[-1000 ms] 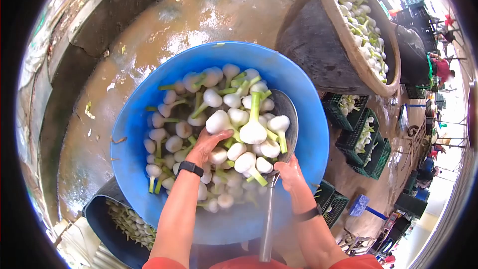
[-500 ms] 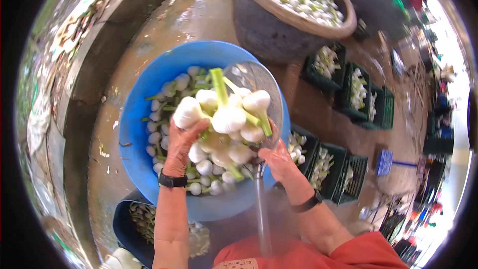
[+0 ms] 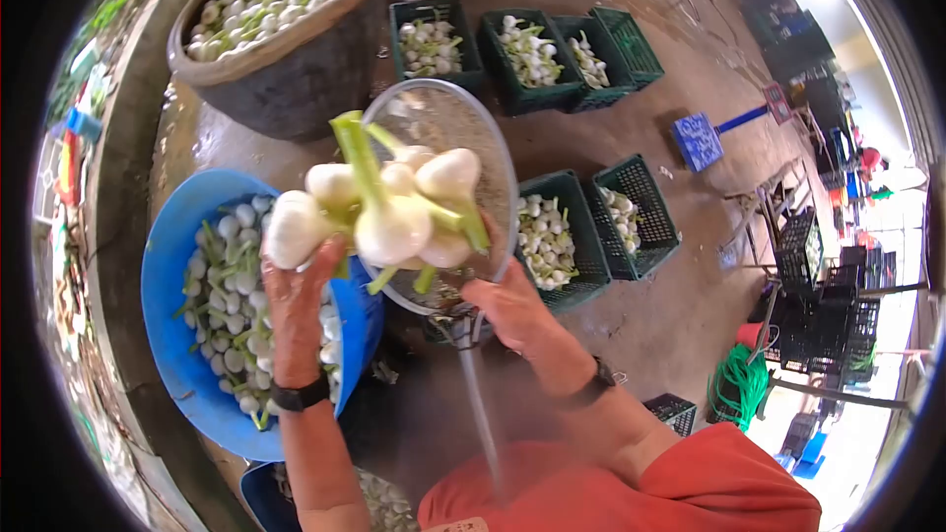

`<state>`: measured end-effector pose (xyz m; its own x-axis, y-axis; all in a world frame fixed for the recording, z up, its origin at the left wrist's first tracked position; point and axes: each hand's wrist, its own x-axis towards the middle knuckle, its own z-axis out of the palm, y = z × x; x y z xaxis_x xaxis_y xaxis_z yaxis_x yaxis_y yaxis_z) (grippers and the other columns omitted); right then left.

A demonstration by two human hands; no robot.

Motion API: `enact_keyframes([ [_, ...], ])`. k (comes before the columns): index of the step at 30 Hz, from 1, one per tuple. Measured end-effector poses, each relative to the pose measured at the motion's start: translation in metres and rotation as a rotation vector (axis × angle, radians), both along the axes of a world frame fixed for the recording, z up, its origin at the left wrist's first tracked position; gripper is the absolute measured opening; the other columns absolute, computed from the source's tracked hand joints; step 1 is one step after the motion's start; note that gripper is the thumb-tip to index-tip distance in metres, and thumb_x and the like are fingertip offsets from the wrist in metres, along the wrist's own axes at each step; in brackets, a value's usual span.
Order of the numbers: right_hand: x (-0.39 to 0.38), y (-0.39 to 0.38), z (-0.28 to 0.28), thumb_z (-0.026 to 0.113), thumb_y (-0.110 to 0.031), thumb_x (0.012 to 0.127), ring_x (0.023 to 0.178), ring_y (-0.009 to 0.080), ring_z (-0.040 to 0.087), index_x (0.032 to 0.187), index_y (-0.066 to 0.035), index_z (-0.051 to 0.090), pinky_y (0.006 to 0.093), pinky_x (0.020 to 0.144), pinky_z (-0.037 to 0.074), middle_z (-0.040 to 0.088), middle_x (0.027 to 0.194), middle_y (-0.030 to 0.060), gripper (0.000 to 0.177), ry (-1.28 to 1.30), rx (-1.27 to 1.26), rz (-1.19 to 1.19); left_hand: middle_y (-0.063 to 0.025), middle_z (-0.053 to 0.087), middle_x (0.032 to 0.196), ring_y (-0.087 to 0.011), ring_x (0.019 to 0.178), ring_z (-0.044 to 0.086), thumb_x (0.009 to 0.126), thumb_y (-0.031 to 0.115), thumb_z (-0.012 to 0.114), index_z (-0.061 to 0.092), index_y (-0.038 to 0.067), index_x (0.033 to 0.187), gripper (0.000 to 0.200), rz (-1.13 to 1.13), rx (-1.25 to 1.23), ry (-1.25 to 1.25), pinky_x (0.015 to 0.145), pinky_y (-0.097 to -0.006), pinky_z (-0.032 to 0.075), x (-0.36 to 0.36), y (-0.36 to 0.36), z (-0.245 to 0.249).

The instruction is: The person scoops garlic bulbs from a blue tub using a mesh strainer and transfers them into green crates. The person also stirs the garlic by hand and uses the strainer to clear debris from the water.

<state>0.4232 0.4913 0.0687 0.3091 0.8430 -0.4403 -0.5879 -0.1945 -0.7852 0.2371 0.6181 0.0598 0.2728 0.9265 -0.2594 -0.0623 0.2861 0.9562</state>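
Observation:
Several white garlic bulbs (image 3: 392,227) with short green stalks are heaped between my two hands, over a round long-handled strainer (image 3: 448,108). My left hand (image 3: 301,310) is closed around the bulbs on the left side. On the other side my right hand (image 3: 507,305) grips the bulbs and the strainer's rim near its handle; its fingers are partly hidden behind them. The strainer's metal handle (image 3: 481,404) runs down towards my red shirt. A blue tub (image 3: 168,335) holding many more bulbs stands to the left, beside and below my left hand.
A large clay vat (image 3: 286,89) full of bulbs stands at the upper left. Green crates (image 3: 564,296) with bulbs sit on the wet floor ahead and right. A blue-topped stool (image 3: 698,141), green strands (image 3: 739,384) and stacked black crates (image 3: 833,325) are farther right.
The view has swung right, so the blue tub and vat now appear farther left. My hands, the bulbs and the strainer have moved away from above the tub, towards the crates.

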Motion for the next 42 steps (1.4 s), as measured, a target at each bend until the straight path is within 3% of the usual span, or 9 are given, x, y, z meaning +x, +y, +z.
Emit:
enact_keyframes([
  [9, 0.211, -0.156, -0.086, 0.044, 0.013, 0.067, 0.112, 0.0176, 0.050, 0.136, -0.001, 0.033, 0.0277, 0.087, 0.047, 0.045, 0.127, 0.0099, 0.071, -0.396, -0.210, -0.223, -0.0055, 0.053, 0.118, -0.0146, 0.104, 0.054, 0.073, 0.013, 0.077, 0.025, 0.006, 0.140, 0.086, -0.501, -0.400, -0.297, 0.090, -0.0295, 0.045, 0.271, -0.093, -0.169],
  [14, 0.288, -0.203, -0.224, 0.047, 0.009, 0.065, 0.119, 0.0276, 0.048, 0.143, -0.005, 0.021, 0.0337, 0.099, 0.039, 0.042, 0.134, 0.0193, 0.083, -0.912, -0.477, -0.137, -0.0139, 0.025, 0.147, -0.0260, 0.130, 0.033, 0.081, 0.012, 0.069, 0.016, 0.016, 0.147, 0.085, -0.359, -0.473, -0.128, 0.099, -0.0385, 0.037, 0.316, -0.162, -0.236],
  [16, 0.305, -0.221, -0.249, 0.048, 0.008, 0.066, 0.120, 0.0305, 0.048, 0.143, -0.006, 0.022, 0.0344, 0.100, 0.038, 0.044, 0.132, 0.0223, 0.082, -1.033, -0.670, -0.141, -0.0184, 0.018, 0.150, -0.0278, 0.135, 0.028, 0.082, 0.009, 0.067, 0.016, 0.015, 0.147, 0.082, -0.394, -0.623, -0.259, 0.102, -0.0391, 0.034, 0.288, -0.190, -0.237],
  [21, 0.309, -0.251, -0.224, 0.048, 0.008, 0.067, 0.120, 0.0324, 0.048, 0.141, -0.001, 0.026, 0.0361, 0.100, 0.039, 0.047, 0.131, 0.0216, 0.077, -1.063, -0.696, -0.200, -0.0170, 0.039, 0.138, -0.0257, 0.124, 0.044, 0.090, 0.013, 0.057, 0.029, 0.003, 0.140, 0.058, -0.418, -0.872, -0.174, 0.100, -0.0403, 0.040, 0.159, -0.237, -0.237],
  [23, 0.298, -0.262, -0.208, 0.048, 0.008, 0.070, 0.118, 0.0292, 0.049, 0.140, 0.002, 0.028, 0.0345, 0.096, 0.042, 0.048, 0.130, 0.0191, 0.073, -1.387, -0.719, -0.128, -0.0116, 0.050, 0.128, -0.0223, 0.115, 0.052, 0.090, 0.011, 0.058, 0.039, 0.004, 0.134, 0.049, -0.397, -0.885, -0.145, 0.093, -0.0359, 0.045, 0.116, -0.224, -0.206],
  [25, 0.280, -0.247, -0.183, 0.048, 0.008, 0.074, 0.115, 0.0258, 0.050, 0.141, -0.001, 0.028, 0.0317, 0.094, 0.044, 0.045, 0.131, 0.0174, 0.070, -0.707, -0.639, -0.323, -0.0121, 0.052, 0.126, -0.0239, 0.114, 0.053, 0.088, 0.010, 0.059, 0.042, 0.003, 0.132, 0.048, -0.367, -0.833, 0.004, 0.095, -0.0388, 0.044, 0.091, -0.194, -0.150],
  [33, 0.115, -0.053, -0.034, 0.042, 0.010, 0.070, 0.113, 0.0328, 0.051, 0.146, -0.018, 0.018, 0.0408, 0.080, 0.055, 0.038, 0.135, 0.0205, 0.084, -0.101, -0.067, -0.140, -0.0149, 0.054, 0.124, -0.0261, 0.108, 0.058, 0.086, 0.008, 0.060, 0.044, 0.003, 0.129, 0.047, 0.124, -0.431, -0.521, 0.089, -0.0377, 0.051, -0.083, -0.082, -0.047],
  [39, -0.070, 0.082, -0.007, 0.039, 0.010, 0.067, 0.118, 0.0291, 0.048, 0.147, -0.015, 0.016, 0.0363, 0.084, 0.054, 0.035, 0.139, 0.0185, 0.086, -0.191, 0.082, 0.334, -0.0159, 0.044, 0.133, -0.0219, 0.110, 0.054, 0.080, 0.011, 0.069, 0.034, 0.009, 0.137, 0.067, 0.631, -0.403, -0.023, 0.090, -0.0351, 0.046, -0.256, -0.045, -0.109],
  [42, -0.143, 0.137, -0.039, 0.039, 0.012, 0.069, 0.123, 0.0260, 0.044, 0.143, -0.006, 0.024, 0.0342, 0.094, 0.044, 0.039, 0.138, 0.0163, 0.078, -0.685, 0.149, 0.492, -0.0171, 0.035, 0.140, -0.0226, 0.117, 0.049, 0.075, 0.014, 0.076, 0.029, 0.008, 0.140, 0.081, 0.756, -0.495, 0.251, 0.094, -0.0358, 0.042, -0.301, -0.034, -0.137],
])
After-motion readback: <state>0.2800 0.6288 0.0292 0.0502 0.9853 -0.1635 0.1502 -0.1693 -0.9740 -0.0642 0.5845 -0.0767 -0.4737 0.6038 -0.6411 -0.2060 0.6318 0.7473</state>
